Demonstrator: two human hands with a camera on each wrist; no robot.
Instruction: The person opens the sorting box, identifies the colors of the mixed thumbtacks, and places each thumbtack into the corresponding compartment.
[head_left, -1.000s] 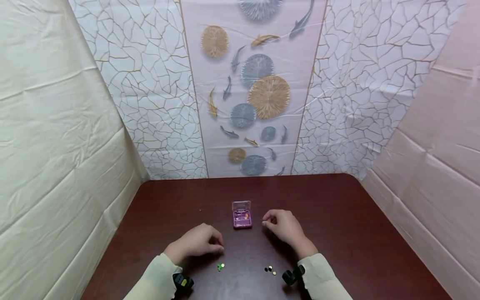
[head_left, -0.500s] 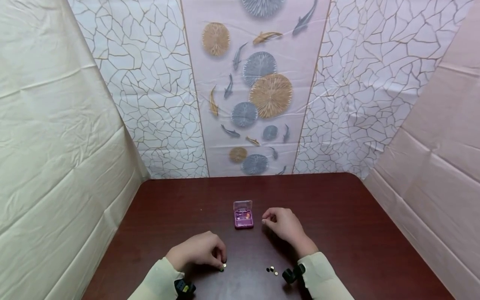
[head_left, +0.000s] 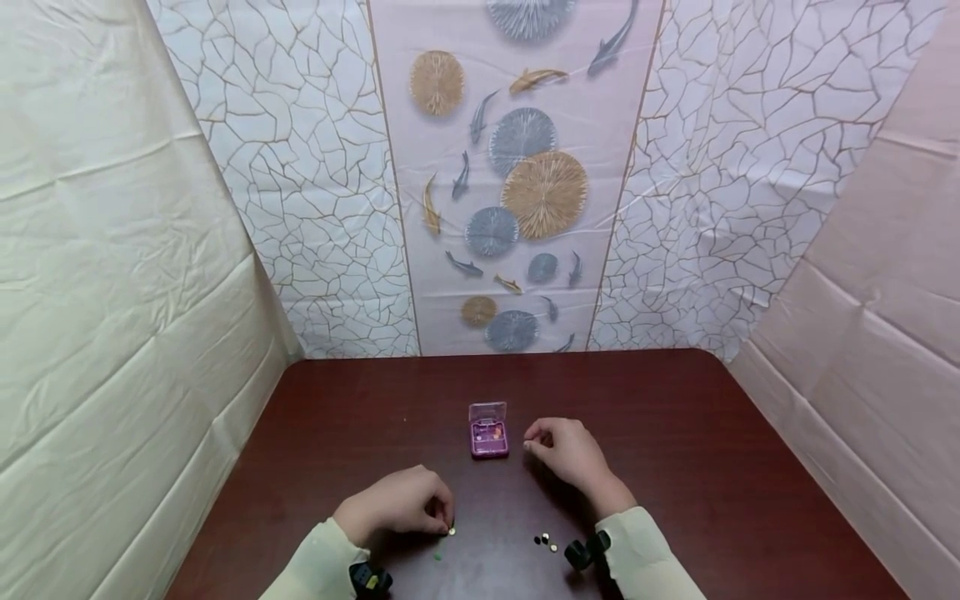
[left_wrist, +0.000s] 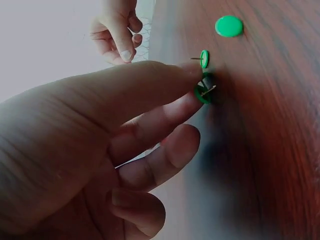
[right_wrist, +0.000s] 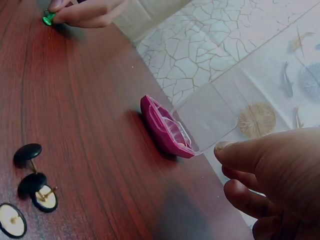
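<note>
In the left wrist view my left hand (left_wrist: 75, 115) reaches down to the tabletop, thumb and index fingertips pinching at a green thumbtack (left_wrist: 204, 93). Another green thumbtack (left_wrist: 204, 59) stands edge-on right by the thumb tip, its pin sideways. A third green thumbtack (left_wrist: 229, 26) lies apart, flat side up. My right hand (head_left: 572, 457) rests on the table with loosely curled fingers and nothing visible in them. Just left of it, in the head view, is a small purple pill case (head_left: 489, 450) with its clear lid (right_wrist: 207, 117) raised and tiny coloured bits inside.
Several black thumbtacks (right_wrist: 31, 184) with gold undersides lie near the right wrist, some pins up. The dark red wooden table (head_left: 360, 400) ends at a patterned cloth (head_left: 517, 250) behind, with pale cloth hanging on both sides.
My left hand has come down and toward me onto the green thumbtacks, its fingertips closing there. One green thumbtack now lies apart, nearer me. The right hand stays in place.
</note>
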